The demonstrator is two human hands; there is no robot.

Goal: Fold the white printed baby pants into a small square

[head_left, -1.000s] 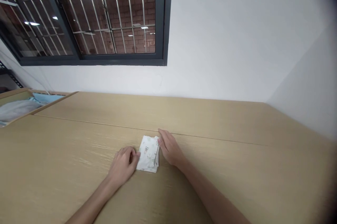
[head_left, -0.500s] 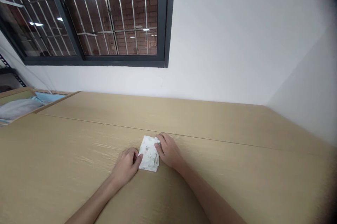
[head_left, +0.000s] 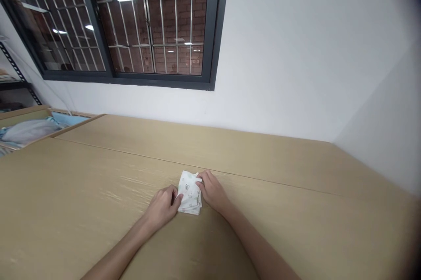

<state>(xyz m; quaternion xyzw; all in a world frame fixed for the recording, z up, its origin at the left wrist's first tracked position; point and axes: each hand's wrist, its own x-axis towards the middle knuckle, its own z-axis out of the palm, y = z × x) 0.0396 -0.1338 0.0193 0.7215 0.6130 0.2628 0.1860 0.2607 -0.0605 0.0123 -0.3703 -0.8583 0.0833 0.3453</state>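
Observation:
A small folded white cloth (head_left: 190, 193) with a light printed pattern lies on the tan tabletop (head_left: 98, 192), its layers showing along the right and lower edges. My left hand (head_left: 163, 204) pinches its left edge, the thumb on top and the other fingers curled. At the upper right corner, my right hand (head_left: 212, 190) grips the cloth between thumb and fingers. Part of that corner is hidden under the right fingers.
A box-like wooden bin (head_left: 82, 124) holding bluish and whitish fabric (head_left: 31, 131) stands at the far left. Behind the table rises a white wall (head_left: 279, 52) with a dark-framed, barred window (head_left: 161, 80). A black shelf rack (head_left: 15, 84) shows at the left edge.
The view has swung slightly left and tilted. The right fingers have drawn closer together at the cloth's upper right corner; the left hand keeps its hold on the left edge.

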